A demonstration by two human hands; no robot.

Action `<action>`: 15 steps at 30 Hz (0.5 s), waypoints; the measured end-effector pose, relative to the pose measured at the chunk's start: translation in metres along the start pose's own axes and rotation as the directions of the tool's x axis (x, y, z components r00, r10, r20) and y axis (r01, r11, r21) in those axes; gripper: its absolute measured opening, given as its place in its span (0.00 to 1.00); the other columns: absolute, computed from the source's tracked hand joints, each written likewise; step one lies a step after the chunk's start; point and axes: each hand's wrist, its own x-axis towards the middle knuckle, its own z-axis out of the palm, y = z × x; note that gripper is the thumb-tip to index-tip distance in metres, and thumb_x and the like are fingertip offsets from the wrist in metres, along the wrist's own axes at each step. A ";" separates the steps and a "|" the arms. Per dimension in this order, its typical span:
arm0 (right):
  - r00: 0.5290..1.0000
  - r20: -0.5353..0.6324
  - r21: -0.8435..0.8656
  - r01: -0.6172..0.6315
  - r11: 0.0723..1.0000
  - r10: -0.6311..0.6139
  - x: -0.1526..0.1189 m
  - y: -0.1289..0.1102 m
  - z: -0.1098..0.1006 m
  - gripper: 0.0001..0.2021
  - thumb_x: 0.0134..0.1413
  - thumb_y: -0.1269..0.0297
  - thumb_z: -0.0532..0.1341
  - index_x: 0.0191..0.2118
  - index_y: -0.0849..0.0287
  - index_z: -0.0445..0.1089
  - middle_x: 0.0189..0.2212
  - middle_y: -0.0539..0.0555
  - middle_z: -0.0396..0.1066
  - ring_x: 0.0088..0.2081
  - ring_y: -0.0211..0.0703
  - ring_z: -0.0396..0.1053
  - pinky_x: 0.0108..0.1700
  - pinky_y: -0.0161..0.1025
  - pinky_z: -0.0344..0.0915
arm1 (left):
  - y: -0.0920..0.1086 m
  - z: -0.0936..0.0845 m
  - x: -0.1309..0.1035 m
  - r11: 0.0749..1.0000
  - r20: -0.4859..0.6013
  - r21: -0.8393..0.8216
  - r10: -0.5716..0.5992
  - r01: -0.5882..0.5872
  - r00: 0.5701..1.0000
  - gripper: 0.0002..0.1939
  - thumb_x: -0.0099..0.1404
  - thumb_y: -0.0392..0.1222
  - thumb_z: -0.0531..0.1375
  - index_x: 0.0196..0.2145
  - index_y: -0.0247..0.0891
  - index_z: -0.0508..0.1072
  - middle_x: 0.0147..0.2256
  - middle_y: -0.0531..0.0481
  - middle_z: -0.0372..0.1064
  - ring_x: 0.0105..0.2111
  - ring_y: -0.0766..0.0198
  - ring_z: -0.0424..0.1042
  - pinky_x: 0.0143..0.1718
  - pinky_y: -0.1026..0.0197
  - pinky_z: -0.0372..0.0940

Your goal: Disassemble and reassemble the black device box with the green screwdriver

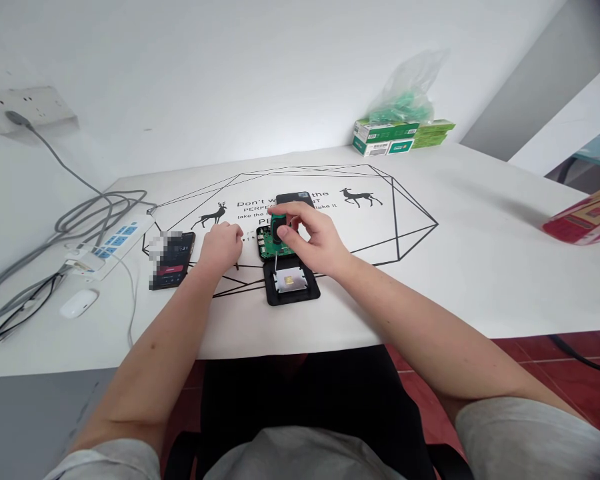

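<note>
My right hand (313,237) holds a green and black screwdriver (279,227), its thin shaft pointing down over an opened black device. The device's upper half holds a green circuit board (267,245); its black lower half (293,299) carries a silver plate with a gold square. Left of the board, my left hand (223,247) rests on the table with its fingers curled in; whatever they may hold is hidden. Tiny parts (250,235) lie between that hand and the board. Behind my right hand lies a dark phone-like object (295,198), partly covered.
A phone (173,260), a white mouse (79,303), glasses (25,308) and a power strip (125,239) with cables lie at the left. Green boxes (385,130) under a plastic bag (407,93) stand at the back. A red package (585,213) is at the right.
</note>
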 end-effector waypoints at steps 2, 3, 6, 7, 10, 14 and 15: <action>1.000 0.004 0.001 0.030 1.000 -0.030 0.000 0.000 -0.001 0.14 0.74 0.58 0.60 0.59 0.51 0.75 0.50 0.56 0.80 0.44 0.44 0.74 0.46 0.46 0.75 | 0.001 0.000 0.000 1.000 0.010 0.023 -0.008 0.008 1.000 0.17 0.74 0.32 0.54 0.49 0.39 0.82 0.51 0.37 0.78 0.53 0.43 0.73 0.51 0.46 0.69; 0.999 0.005 0.005 0.050 0.999 -0.050 0.001 0.001 -0.001 0.15 0.74 0.58 0.60 0.59 0.50 0.75 0.50 0.56 0.80 0.45 0.44 0.74 0.48 0.47 0.75 | 0.002 0.000 0.000 0.999 0.016 0.036 -0.011 0.011 1.000 0.18 0.74 0.32 0.53 0.50 0.39 0.82 0.51 0.37 0.78 0.54 0.43 0.73 0.51 0.47 0.69; 0.997 0.007 0.007 0.078 0.997 -0.078 0.001 0.003 -0.001 0.16 0.74 0.56 0.60 0.60 0.49 0.76 0.48 0.56 0.77 0.48 0.46 0.72 0.50 0.49 0.74 | 0.003 0.000 -0.001 0.997 0.025 0.080 -0.015 0.013 1.000 0.20 0.75 0.32 0.52 0.53 0.39 0.82 0.53 0.37 0.76 0.55 0.42 0.71 0.51 0.46 0.68; 0.997 0.008 0.004 0.075 0.997 -0.075 0.001 0.004 -0.001 0.16 0.74 0.55 0.60 0.60 0.49 0.76 0.47 0.56 0.76 0.48 0.46 0.72 0.50 0.50 0.74 | 0.004 0.001 -0.001 0.996 0.022 0.091 -0.014 0.012 1.000 0.20 0.75 0.32 0.52 0.53 0.39 0.82 0.53 0.36 0.76 0.56 0.41 0.70 0.51 0.45 0.68; 0.998 0.008 0.004 0.056 0.998 -0.056 0.001 0.004 -0.002 0.17 0.74 0.52 0.60 0.61 0.47 0.77 0.45 0.56 0.72 0.47 0.47 0.70 0.51 0.51 0.73 | 0.004 0.003 -0.002 0.995 0.005 0.101 -0.004 0.003 1.000 0.20 0.75 0.33 0.52 0.55 0.39 0.82 0.55 0.35 0.74 0.58 0.39 0.68 0.52 0.43 0.68; 0.999 0.018 0.019 0.042 0.999 -0.042 0.001 0.005 -0.004 0.18 0.75 0.55 0.59 0.64 0.45 0.76 0.44 0.55 0.70 0.46 0.47 0.68 0.52 0.52 0.73 | 0.004 0.007 -0.003 0.995 0.000 0.101 0.012 -0.012 1.000 0.20 0.76 0.33 0.53 0.55 0.40 0.82 0.57 0.35 0.74 0.60 0.37 0.66 0.53 0.41 0.68; 0.999 0.021 0.021 0.043 0.999 -0.044 0.001 0.005 -0.004 0.19 0.75 0.57 0.58 0.65 0.44 0.75 0.43 0.55 0.70 0.46 0.47 0.68 0.53 0.52 0.73 | 0.004 0.007 -0.003 0.995 0.003 0.103 0.015 -0.015 1.000 0.20 0.76 0.33 0.53 0.55 0.40 0.82 0.57 0.35 0.74 0.60 0.37 0.66 0.54 0.41 0.67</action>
